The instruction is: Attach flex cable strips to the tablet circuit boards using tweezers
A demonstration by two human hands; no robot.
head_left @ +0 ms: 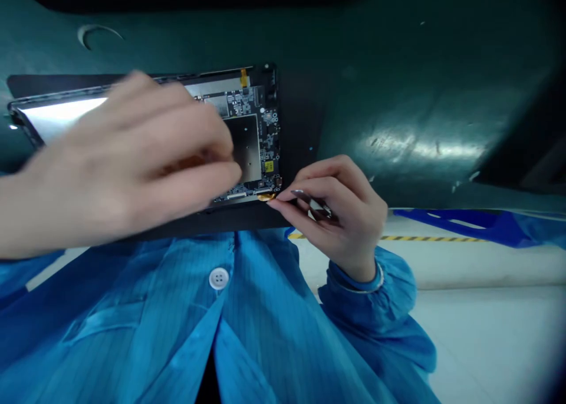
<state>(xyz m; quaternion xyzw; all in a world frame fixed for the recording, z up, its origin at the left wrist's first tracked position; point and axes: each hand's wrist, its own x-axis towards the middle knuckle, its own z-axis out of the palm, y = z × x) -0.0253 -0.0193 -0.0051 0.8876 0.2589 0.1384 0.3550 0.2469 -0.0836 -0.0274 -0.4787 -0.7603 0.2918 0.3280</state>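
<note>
Here, a tablet (pixel 252 150) lies on green matting (pixel 389 97) (scuffed), near pale floor (pixel 486 345).

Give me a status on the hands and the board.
Left hand, blurred, covers part of circuit board; right hand at orange tape, tablet corner.
</note>
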